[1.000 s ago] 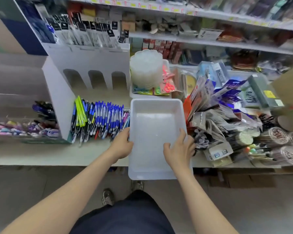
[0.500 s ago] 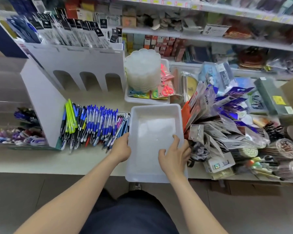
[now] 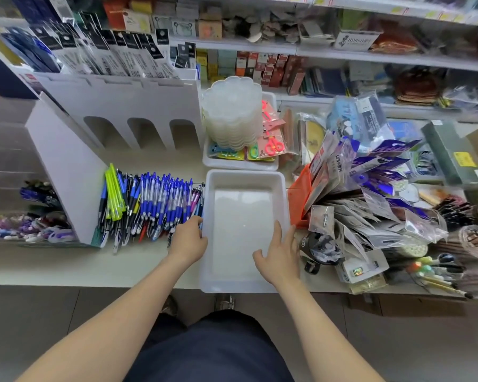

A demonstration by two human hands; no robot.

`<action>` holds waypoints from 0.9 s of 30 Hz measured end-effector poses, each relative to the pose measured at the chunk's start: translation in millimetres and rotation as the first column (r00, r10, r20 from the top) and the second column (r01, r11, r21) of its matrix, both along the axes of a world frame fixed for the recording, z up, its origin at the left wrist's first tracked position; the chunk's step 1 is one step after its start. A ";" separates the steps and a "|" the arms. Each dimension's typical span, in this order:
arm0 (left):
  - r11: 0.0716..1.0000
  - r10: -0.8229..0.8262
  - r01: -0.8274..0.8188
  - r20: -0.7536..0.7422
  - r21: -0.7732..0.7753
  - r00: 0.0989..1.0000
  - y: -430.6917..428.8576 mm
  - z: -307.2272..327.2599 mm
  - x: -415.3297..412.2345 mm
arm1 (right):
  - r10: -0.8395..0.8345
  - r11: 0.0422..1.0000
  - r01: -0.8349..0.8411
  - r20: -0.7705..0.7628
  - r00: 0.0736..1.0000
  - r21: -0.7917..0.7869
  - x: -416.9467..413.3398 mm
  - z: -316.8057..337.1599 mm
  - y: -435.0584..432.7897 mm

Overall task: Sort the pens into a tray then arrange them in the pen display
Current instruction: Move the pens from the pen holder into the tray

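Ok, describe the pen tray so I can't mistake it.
Find the white pen display on the counter, with a pile of pens before it. Right of that pile sits a white tray, between the left hand and right hand. Unlike the full tray behind it, it holds nothing.

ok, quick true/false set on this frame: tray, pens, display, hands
1. The tray already holds pens. False: it is empty; the pens lie piled on the counter to its left.
2. The left hand is at the tray's left rim and the right hand is at its right rim. True.
3. The three arched slots of the pen display are filled with pens. False: the slots look empty.
4. An orange box stands just right of the tray. True.
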State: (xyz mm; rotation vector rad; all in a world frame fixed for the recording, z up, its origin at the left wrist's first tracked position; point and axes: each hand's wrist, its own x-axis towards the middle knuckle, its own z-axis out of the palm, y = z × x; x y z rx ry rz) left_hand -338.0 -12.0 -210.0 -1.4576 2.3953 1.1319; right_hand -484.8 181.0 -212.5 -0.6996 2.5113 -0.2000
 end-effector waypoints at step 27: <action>0.749 -0.516 0.495 0.082 -0.440 0.853 -147.7 18.3 103.5 | -0.167 0.966 0.201 0.206 0.964 -0.162 142.8 -18.6 -218.6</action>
